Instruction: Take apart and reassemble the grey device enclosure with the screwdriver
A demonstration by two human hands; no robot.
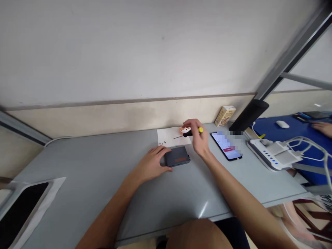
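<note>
My left hand (151,162) rests on the left end of a dark grey electronic box (177,156) with an orange mark on top and its fingers curl over the edge. My right hand (197,137) grips a small screwdriver (190,133) with a black and yellow handle. Its thin shaft points left, above a sheet of white paper (172,135). Several tiny black screws (162,143) lie on the paper. A small orange and white item (183,130) sits at the paper's far edge, partly hidden by my right hand.
A phone (226,146) with a blurred screen lies on the grey table (85,166), right of my hand. Beyond it are a cardboard box (225,116), a black stand (249,116) and a white power strip (272,154). Another person's hand (323,129) lies on a blue mat (275,136).
</note>
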